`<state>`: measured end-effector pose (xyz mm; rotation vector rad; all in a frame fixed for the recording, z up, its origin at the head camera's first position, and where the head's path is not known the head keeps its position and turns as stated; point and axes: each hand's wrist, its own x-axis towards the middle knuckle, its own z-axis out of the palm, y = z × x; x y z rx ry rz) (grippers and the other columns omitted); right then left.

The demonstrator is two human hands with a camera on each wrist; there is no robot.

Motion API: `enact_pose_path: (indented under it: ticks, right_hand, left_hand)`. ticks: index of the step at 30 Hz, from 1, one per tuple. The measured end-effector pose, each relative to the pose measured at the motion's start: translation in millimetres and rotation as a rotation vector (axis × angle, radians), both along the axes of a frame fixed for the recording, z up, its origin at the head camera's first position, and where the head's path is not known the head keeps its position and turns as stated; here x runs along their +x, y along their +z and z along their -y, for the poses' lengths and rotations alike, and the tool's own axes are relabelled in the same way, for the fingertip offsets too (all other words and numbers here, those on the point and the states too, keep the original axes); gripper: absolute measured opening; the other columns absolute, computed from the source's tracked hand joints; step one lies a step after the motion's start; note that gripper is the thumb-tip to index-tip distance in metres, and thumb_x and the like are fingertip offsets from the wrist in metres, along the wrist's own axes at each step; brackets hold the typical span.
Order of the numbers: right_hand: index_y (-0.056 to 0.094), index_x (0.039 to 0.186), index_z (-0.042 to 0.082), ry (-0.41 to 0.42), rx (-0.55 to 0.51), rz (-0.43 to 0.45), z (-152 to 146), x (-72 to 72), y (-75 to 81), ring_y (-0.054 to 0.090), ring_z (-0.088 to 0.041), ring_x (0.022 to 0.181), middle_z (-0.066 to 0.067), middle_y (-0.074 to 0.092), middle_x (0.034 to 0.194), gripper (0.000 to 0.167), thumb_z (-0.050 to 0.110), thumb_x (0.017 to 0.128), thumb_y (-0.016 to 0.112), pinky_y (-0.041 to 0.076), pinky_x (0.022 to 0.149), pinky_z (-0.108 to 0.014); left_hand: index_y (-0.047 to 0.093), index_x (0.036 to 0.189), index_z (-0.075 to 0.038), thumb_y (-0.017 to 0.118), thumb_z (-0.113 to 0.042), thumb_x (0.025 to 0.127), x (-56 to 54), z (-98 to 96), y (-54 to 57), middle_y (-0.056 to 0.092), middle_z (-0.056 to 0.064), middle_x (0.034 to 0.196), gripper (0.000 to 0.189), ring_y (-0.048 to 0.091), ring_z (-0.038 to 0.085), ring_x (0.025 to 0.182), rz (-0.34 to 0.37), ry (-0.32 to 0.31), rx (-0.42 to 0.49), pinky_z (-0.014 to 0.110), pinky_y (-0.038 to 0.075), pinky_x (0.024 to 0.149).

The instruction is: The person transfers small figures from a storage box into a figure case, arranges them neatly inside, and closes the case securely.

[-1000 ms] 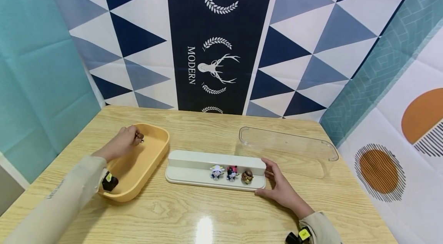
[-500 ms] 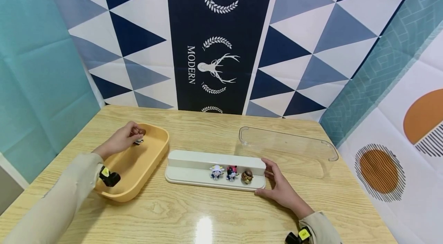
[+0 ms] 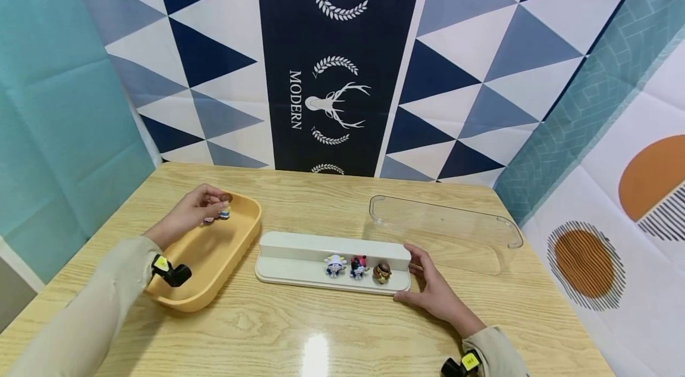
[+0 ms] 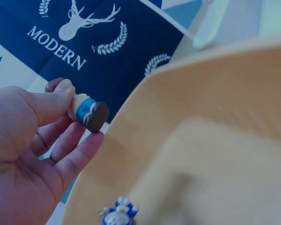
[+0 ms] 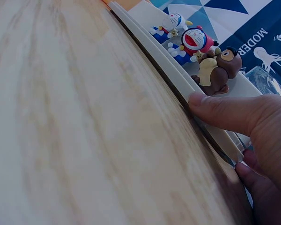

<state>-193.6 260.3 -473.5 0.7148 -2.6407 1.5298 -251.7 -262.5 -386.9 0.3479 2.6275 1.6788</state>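
My left hand [image 3: 195, 213] is over the far end of a yellow-orange tray [image 3: 188, 304]. Its thumb and fingers pinch a small figurine [image 4: 86, 108] with a brown head, blue shorts and dark brown soles, tipped sideways. Below it in the tray lies a blue and white figurine [image 4: 119, 214], partly out of the left wrist view. My right hand [image 3: 434, 292] grips the right end of a white stepped display base [image 3: 294, 273], thumb on the front edge. On its lower step stand a white-hatted figurine [image 3: 335, 266], a red-and-black-hatted figurine [image 3: 358, 268] and a brown bird-like figurine [image 3: 382, 273].
A clear plastic cover [image 3: 446, 222] lies on the wooden table [image 3: 257, 335] behind the base, to the right. Patterned cloth [image 3: 332, 38] hangs along the table's far edge, with more cloth at both sides.
My left hand has shifted slightly right and turned, with the figurine coming more into sight; the blue and white one shows beneath. My right hand and the base have stayed put.
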Motion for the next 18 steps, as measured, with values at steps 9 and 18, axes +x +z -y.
enact_pose_path:
  ticks: [9,18]
  right_hand:
    - [0.027,0.152,0.003,0.001,-0.006,0.008,0,1.1,1.7,0.046,-0.033,0.127,-0.018,0.048,0.137,0.099,0.012,0.075,0.088,0.040,0.107,-0.043]
    - [0.026,0.152,0.001,0.008,-0.008,0.003,0,1.4,2.0,0.046,-0.032,0.127,-0.018,0.048,0.138,0.100,0.013,0.075,0.088,0.040,0.107,-0.041]
  left_hand:
    - [0.046,0.115,0.015,0.056,0.004,0.098,4.7,-20.0,2.4,0.064,0.004,0.102,0.022,0.062,0.004,0.083,-0.008,-0.065,0.122,0.024,0.054,0.075]
    - [0.049,0.113,0.014,0.060,0.004,0.096,10.4,-40.8,6.6,0.063,0.002,0.092,0.023,0.060,0.007,0.081,0.016,-0.066,0.155,0.023,0.054,0.075]
